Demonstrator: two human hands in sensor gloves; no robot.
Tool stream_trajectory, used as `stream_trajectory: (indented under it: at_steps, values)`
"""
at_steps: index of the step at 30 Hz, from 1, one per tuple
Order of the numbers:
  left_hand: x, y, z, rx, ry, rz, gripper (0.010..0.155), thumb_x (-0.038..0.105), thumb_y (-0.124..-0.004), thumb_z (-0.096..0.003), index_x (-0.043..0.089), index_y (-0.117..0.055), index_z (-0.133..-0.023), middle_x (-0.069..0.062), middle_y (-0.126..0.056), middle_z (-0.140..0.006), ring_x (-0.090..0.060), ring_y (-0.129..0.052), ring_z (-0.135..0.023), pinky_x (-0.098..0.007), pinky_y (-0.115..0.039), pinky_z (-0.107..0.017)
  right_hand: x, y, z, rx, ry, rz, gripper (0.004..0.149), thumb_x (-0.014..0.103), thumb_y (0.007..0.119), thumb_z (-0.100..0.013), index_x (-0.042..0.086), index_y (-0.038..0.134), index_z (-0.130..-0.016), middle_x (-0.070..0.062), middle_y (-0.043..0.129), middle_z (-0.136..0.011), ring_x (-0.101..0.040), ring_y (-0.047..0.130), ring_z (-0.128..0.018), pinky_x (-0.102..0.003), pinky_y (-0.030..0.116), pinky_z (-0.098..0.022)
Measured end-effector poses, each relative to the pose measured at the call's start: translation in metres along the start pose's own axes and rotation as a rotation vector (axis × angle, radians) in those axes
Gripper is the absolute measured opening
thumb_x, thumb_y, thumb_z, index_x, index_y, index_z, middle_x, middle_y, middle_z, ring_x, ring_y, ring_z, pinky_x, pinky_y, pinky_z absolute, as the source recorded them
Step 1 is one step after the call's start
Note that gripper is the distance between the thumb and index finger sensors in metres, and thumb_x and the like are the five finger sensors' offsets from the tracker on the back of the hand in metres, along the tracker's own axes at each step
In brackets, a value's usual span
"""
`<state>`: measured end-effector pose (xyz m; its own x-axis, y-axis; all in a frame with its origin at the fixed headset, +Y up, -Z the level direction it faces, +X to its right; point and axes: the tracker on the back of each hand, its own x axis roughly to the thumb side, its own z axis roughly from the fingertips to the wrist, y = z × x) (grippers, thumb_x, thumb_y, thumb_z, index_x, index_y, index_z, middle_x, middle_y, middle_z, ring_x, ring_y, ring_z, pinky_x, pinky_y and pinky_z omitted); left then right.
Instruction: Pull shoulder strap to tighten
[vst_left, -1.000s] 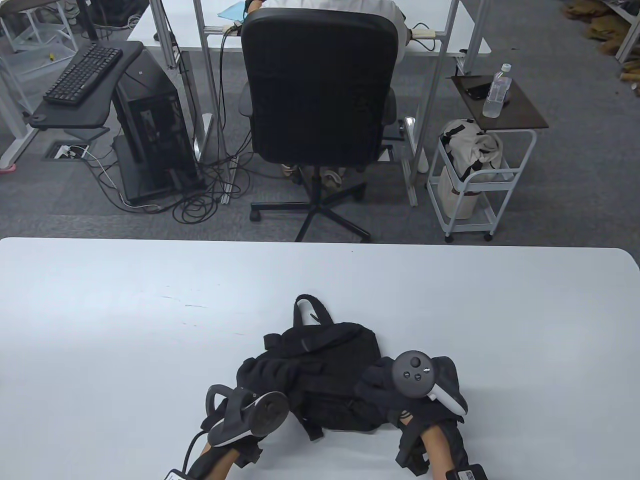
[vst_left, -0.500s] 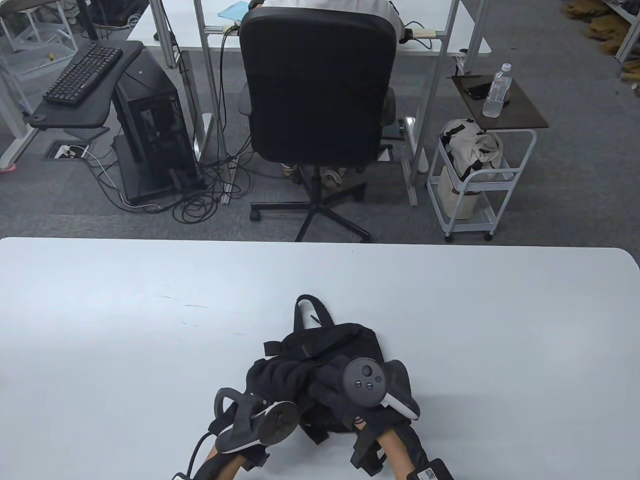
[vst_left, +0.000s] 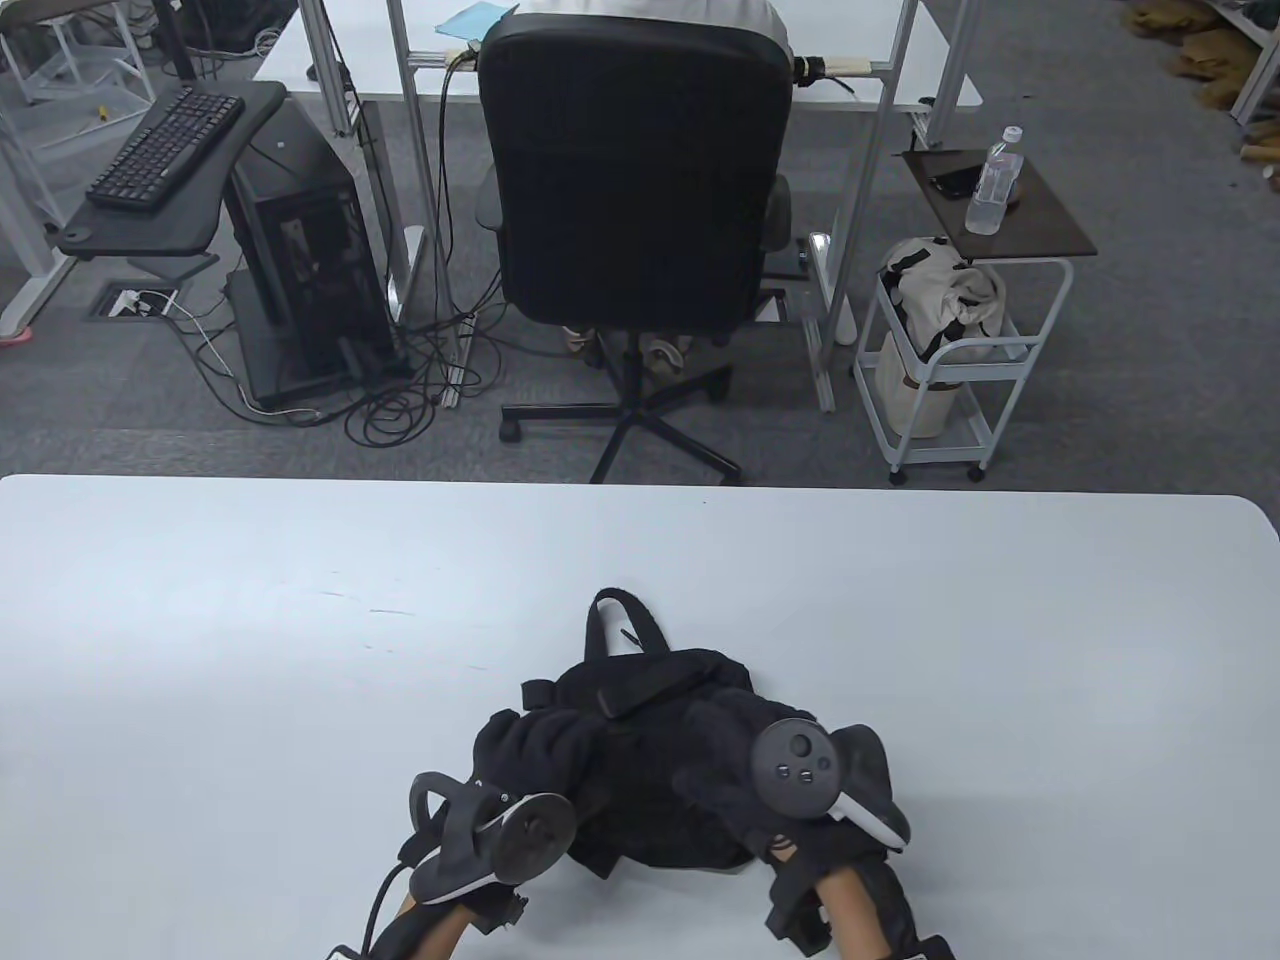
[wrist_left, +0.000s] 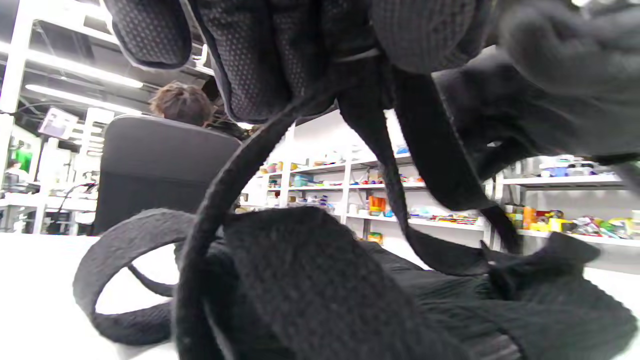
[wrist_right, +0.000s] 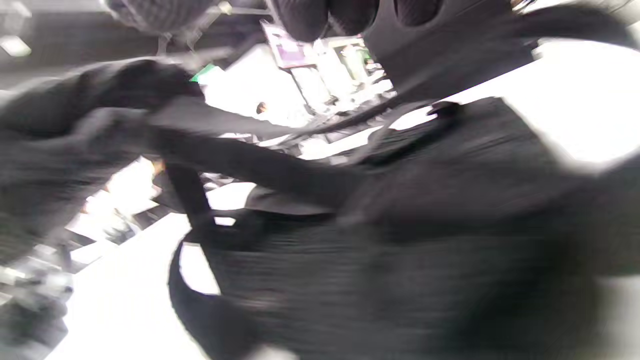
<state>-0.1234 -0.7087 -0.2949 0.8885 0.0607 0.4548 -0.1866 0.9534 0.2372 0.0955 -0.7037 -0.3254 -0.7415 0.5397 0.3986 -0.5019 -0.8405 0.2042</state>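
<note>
A black backpack (vst_left: 640, 720) lies near the table's front edge, its top handle (vst_left: 612, 607) pointing away. My left hand (vst_left: 478, 800) is at its near left corner. In the left wrist view my gloved fingers (wrist_left: 260, 55) grip a thin black shoulder strap (wrist_left: 225, 185) that runs down to the bag (wrist_left: 450, 300). My right hand (vst_left: 745, 790) lies on the bag's right side. The right wrist view is blurred: curled fingers (wrist_right: 305, 15) at the top, a strap (wrist_right: 250, 165) stretched taut across to the bag (wrist_right: 425, 250).
The white table (vst_left: 250, 650) stretches wide to the left, right and far side of the bag. Beyond its far edge stand an office chair (vst_left: 630, 180) and a small white cart (vst_left: 960, 360), both off the table.
My right hand swung left over the middle of the bag, then came back to the right. The bag's fabric shifted and bunched. My left hand stayed at the near left corner.
</note>
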Motion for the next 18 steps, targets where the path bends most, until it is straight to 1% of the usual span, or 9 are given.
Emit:
stream_trajectory:
  at_steps: [2, 3, 4, 6, 7, 12, 13, 17, 18]
  values:
    - [0.006, 0.000, 0.001, -0.003, -0.023, -0.001, 0.064, 0.051, -0.066, -0.0494, 0.025, -0.059, -0.108, -0.001, -0.074, -0.108, -0.028, -0.081, -0.103, -0.061, -0.061, -0.078, 0.011, 0.018, -0.013, 0.079, -0.019, -0.049, 0.075, 0.056, 0.057, -0.048, 0.023, 0.044, -0.113, -0.013, 0.040, -0.117, -0.046, 0.047, -0.099, -0.074, 0.034, -0.070]
    - [0.007, 0.000, 0.001, 0.000, -0.031, -0.003, 0.064, 0.051, -0.066, -0.0493, 0.025, -0.059, -0.108, -0.001, -0.074, -0.108, -0.027, -0.082, -0.102, -0.061, -0.062, -0.078, 0.013, 0.023, -0.016, 0.104, -0.014, -0.062, 0.069, 0.055, 0.057, -0.049, 0.023, 0.050, -0.110, -0.011, 0.042, -0.114, -0.045, 0.046, -0.098, -0.073, 0.033, -0.070]
    - [0.009, 0.000, 0.001, -0.002, -0.030, -0.018, 0.063, 0.049, -0.067, -0.0497, 0.024, -0.059, -0.107, -0.002, -0.074, -0.108, -0.029, -0.082, -0.102, -0.061, -0.062, -0.077, 0.015, 0.028, -0.020, 0.080, 0.000, -0.072, 0.061, 0.051, 0.057, -0.049, 0.018, 0.060, -0.100, -0.010, 0.054, -0.105, -0.042, 0.054, -0.092, -0.071, 0.036, -0.071]
    - [0.006, -0.001, 0.001, -0.004, -0.025, -0.069, 0.064, 0.050, -0.066, -0.0496, 0.025, -0.059, -0.108, -0.001, -0.075, -0.108, -0.027, -0.083, -0.101, -0.060, -0.063, -0.077, 0.015, 0.027, -0.019, 0.021, 0.002, -0.074, 0.041, 0.045, 0.064, -0.050, 0.021, 0.074, -0.081, -0.009, 0.070, -0.090, -0.040, 0.065, -0.083, -0.068, 0.042, -0.071]
    - [0.005, -0.002, 0.001, -0.013, -0.022, -0.044, 0.064, 0.050, -0.066, -0.0498, 0.024, -0.059, -0.108, -0.001, -0.075, -0.108, -0.027, -0.083, -0.102, -0.061, -0.063, -0.077, 0.014, 0.025, -0.019, 0.013, -0.009, -0.057, 0.037, 0.043, 0.067, -0.051, 0.019, 0.077, -0.077, -0.009, 0.073, -0.086, -0.039, 0.068, -0.079, -0.068, 0.043, -0.071]
    - [0.006, -0.005, -0.002, -0.027, -0.015, -0.040, 0.065, 0.051, -0.065, -0.0492, 0.024, -0.060, -0.108, -0.001, -0.075, -0.108, -0.028, -0.081, -0.103, -0.062, -0.062, -0.077, 0.009, 0.012, -0.012, 0.042, -0.031, 0.054, 0.035, 0.040, 0.065, -0.052, 0.017, 0.077, -0.075, -0.011, 0.073, -0.083, -0.040, 0.067, -0.076, -0.067, 0.044, -0.070]
    - [0.003, -0.005, -0.002, -0.030, -0.003, -0.047, 0.065, 0.051, -0.065, -0.0493, 0.024, -0.060, -0.108, -0.001, -0.074, -0.109, -0.028, -0.081, -0.103, -0.063, -0.062, -0.077, 0.002, 0.004, -0.007, 0.034, -0.008, 0.128, 0.035, 0.040, 0.064, -0.052, 0.017, 0.077, -0.075, -0.010, 0.073, -0.083, -0.040, 0.067, -0.076, -0.067, 0.044, -0.070]
    - [-0.012, -0.004, -0.002, -0.027, 0.050, -0.020, 0.065, 0.052, -0.064, -0.0496, 0.025, -0.060, -0.108, 0.000, -0.074, -0.109, -0.027, -0.081, -0.104, -0.062, -0.062, -0.077, -0.032, -0.019, 0.010, 0.010, 0.093, 0.199, 0.034, 0.040, 0.065, -0.052, 0.017, 0.078, -0.075, -0.010, 0.073, -0.083, -0.040, 0.067, -0.076, -0.067, 0.044, -0.070]
    - [-0.012, -0.006, -0.003, -0.030, 0.048, 0.019, 0.065, 0.052, -0.064, -0.0495, 0.025, -0.060, -0.108, 0.000, -0.074, -0.109, -0.028, -0.081, -0.103, -0.063, -0.062, -0.077, -0.040, -0.022, 0.013, 0.036, 0.117, 0.186, 0.034, 0.039, 0.065, -0.052, 0.017, 0.079, -0.075, -0.010, 0.074, -0.083, -0.040, 0.067, -0.076, -0.068, 0.044, -0.069]
